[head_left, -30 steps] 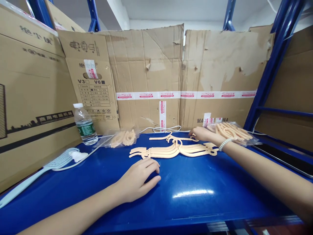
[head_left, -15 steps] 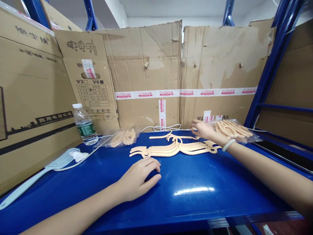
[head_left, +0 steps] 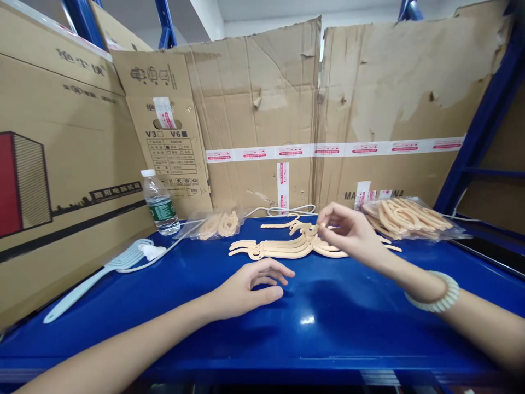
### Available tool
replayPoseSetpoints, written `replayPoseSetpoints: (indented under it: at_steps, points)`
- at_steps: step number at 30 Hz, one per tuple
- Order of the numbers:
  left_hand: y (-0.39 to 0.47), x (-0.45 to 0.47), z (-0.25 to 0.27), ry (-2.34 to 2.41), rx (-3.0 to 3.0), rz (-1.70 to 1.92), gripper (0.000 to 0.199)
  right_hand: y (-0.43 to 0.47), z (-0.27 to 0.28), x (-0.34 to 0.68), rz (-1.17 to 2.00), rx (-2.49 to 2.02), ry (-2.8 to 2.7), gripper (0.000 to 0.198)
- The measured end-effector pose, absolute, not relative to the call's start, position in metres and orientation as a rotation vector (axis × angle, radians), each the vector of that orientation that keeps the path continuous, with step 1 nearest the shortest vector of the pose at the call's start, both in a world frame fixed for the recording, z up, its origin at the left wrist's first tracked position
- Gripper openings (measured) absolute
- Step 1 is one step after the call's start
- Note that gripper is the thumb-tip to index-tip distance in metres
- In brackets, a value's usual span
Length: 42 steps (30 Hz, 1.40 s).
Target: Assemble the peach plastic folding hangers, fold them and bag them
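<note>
Several beige plastic clothes hangers (head_left: 283, 249) lie side by side on the blue table, with another hanger (head_left: 275, 225) behind them. My right hand (head_left: 348, 232) is above the right part of this row, thumb and forefinger pinched together. A tiny pale thing seems to show at the fingertips, too small to name. My right hand covers part of the hangers. My left hand (head_left: 256, 287) hovers over the table in front of the row, fingers loosely curved and thumb apart, holding nothing.
Bagged beige hangers (head_left: 410, 216) lie at the back right; a smaller bag (head_left: 219, 224) of beige parts is at back left. A water bottle (head_left: 161, 205), a light-blue hairbrush (head_left: 102, 271) and a white cable (head_left: 283, 210) are also there. Cardboard (head_left: 254, 120) walls the back.
My right hand has come back toward me from behind the hangers, with its fingertips pinched. My left hand has lifted slightly and shifted right. The camera view has turned a little left.
</note>
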<state>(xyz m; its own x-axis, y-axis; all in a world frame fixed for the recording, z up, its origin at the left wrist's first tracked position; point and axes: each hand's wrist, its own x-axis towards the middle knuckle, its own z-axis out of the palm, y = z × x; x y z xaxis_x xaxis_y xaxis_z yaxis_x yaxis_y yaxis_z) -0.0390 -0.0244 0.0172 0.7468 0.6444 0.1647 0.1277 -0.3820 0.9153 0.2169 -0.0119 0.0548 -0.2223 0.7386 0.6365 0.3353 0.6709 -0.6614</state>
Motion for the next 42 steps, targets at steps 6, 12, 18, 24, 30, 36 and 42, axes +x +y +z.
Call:
replayPoseSetpoints:
  at_steps: [6,12,18,24,30,36,42]
  points:
    - [-0.022,-0.033,0.013,0.604,1.536,0.71,0.048,-0.023,0.021,0.188,0.631,-0.733,-2.075,0.004]
    - [-0.016,-0.031,0.008,0.712,1.328,0.947,0.032,-0.029,0.022,0.177,0.66,-0.686,-2.249,0.019]
    - [-0.013,-0.034,0.007,0.753,1.261,0.96,0.033,0.036,0.038,0.236,0.225,-1.098,-2.158,0.024]
    - [-0.011,-0.034,0.007,0.781,1.22,1.069,0.039,0.097,0.016,0.298,-0.068,-1.53,-2.267,0.021]
    - [-0.007,-0.036,0.008,0.845,1.216,1.165,0.037,0.104,0.004,0.296,-0.133,-1.55,-2.324,0.019]
    - [-0.004,-0.039,0.006,0.908,1.177,1.233,0.028,0.097,0.023,0.297,-0.15,-1.553,-2.27,0.02]
    - [-0.004,-0.04,0.009,0.91,1.156,1.273,0.031,0.082,0.043,0.306,-0.031,-1.542,-2.195,0.022]
